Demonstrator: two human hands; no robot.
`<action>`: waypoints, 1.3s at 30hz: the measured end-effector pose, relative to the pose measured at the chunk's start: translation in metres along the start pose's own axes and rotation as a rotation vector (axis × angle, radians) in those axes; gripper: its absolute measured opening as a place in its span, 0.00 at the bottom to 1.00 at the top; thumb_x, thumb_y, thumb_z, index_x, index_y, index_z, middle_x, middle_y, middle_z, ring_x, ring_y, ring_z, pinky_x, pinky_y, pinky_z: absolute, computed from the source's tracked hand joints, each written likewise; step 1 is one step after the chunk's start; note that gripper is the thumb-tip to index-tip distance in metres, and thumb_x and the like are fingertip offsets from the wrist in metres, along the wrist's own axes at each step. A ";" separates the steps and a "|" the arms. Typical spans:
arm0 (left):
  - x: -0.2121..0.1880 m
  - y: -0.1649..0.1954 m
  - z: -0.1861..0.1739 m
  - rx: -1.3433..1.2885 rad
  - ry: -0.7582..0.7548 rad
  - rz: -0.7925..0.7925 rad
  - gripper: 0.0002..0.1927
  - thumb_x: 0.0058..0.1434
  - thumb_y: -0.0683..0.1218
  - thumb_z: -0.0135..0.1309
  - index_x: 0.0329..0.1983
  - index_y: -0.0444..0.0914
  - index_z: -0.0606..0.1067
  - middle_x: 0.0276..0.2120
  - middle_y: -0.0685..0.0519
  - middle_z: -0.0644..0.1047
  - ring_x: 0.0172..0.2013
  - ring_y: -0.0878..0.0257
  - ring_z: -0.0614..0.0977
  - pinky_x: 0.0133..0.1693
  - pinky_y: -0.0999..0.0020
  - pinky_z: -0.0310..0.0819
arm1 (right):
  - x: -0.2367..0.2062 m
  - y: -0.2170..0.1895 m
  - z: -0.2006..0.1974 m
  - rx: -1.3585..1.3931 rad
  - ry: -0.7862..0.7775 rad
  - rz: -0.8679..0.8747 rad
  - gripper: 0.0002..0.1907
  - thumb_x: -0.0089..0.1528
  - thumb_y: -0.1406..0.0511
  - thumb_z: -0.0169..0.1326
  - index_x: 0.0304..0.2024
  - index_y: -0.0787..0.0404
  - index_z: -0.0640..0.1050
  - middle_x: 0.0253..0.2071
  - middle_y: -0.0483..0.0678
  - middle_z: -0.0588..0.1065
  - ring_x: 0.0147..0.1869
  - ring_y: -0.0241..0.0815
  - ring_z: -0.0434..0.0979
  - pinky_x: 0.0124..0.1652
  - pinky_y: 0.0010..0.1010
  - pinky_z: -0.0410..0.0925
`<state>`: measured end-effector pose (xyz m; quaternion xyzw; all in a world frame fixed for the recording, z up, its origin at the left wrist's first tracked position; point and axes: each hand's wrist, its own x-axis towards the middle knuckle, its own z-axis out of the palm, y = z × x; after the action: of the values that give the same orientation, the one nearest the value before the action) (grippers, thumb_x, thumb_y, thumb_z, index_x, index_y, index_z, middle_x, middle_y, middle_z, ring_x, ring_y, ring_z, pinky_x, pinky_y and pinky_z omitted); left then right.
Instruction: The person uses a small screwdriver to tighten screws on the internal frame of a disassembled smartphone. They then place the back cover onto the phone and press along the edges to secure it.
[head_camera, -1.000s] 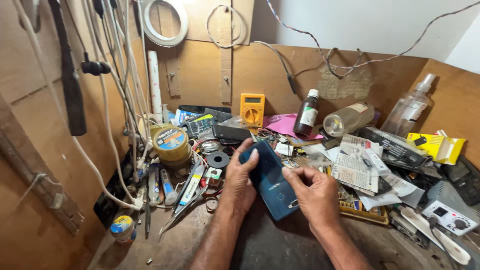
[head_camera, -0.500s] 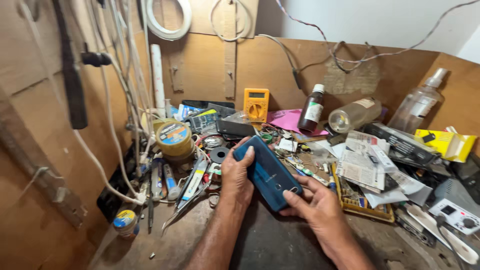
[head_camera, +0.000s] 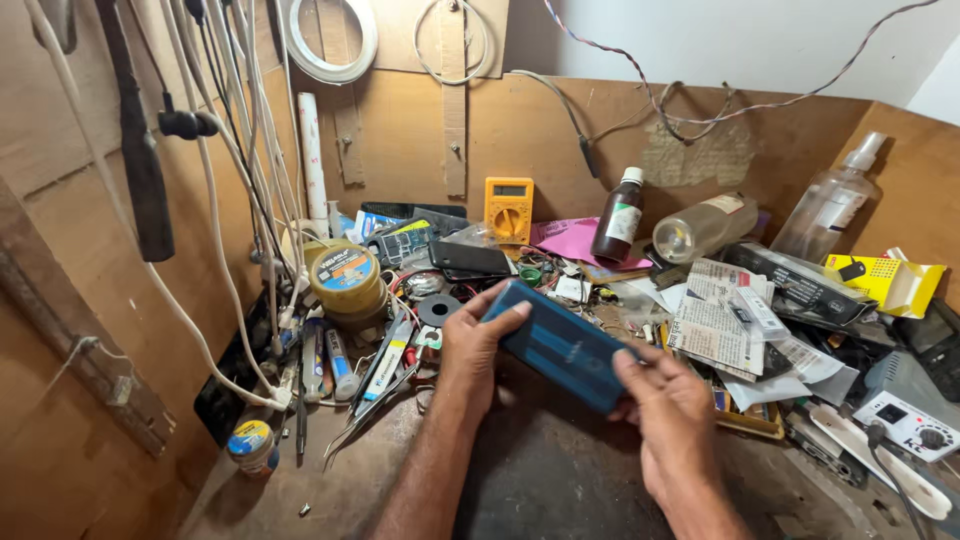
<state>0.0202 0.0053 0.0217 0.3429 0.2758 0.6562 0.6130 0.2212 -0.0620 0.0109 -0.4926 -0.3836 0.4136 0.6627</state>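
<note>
Blue and slim, the phone (head_camera: 562, 343) sat tilted above the cluttered table (head_camera: 540, 480) in the head view, held at both ends. The left hand (head_camera: 470, 350) pinched its upper-left end, the right hand (head_camera: 668, 405) gripped its lower-right end; a yellow multimeter (head_camera: 508, 208) stood behind.

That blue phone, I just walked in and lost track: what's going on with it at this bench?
A person holds the blue phone in both hands above the dark work surface, back side up. The left hand grips its upper end, the right hand its lower end. Around it lies clutter: a yellow multimeter against the back wall, a brown bottle, tweezers and a round tin to the left.
</note>
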 end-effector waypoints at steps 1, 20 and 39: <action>-0.002 0.004 -0.001 0.116 -0.017 -0.081 0.25 0.52 0.38 0.65 0.56 0.35 0.79 0.39 0.49 0.84 0.32 0.64 0.83 0.35 0.68 0.77 | 0.003 0.000 -0.004 0.004 0.069 -0.026 0.13 0.61 0.67 0.59 0.48 0.64 0.79 0.34 0.48 0.81 0.29 0.35 0.76 0.26 0.28 0.69; -0.007 0.004 -0.003 0.545 -0.320 -0.285 0.21 0.48 0.39 0.69 0.48 0.32 0.82 0.35 0.48 0.85 0.29 0.65 0.85 0.32 0.72 0.79 | 0.015 -0.010 0.009 0.014 -0.151 -0.123 0.13 0.64 0.69 0.57 0.50 0.70 0.79 0.37 0.54 0.81 0.32 0.36 0.77 0.32 0.27 0.69; -0.015 -0.012 0.009 0.278 -0.293 -0.229 0.18 0.62 0.39 0.57 0.55 0.28 0.78 0.38 0.48 0.84 0.32 0.64 0.85 0.31 0.69 0.84 | 0.015 0.001 0.012 -0.064 -0.131 0.031 0.22 0.63 0.66 0.57 0.59 0.65 0.75 0.33 0.47 0.80 0.29 0.33 0.77 0.24 0.28 0.71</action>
<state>0.0346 -0.0086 0.0161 0.4822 0.3084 0.4814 0.6638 0.2153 -0.0442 0.0141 -0.4912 -0.4313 0.4427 0.6138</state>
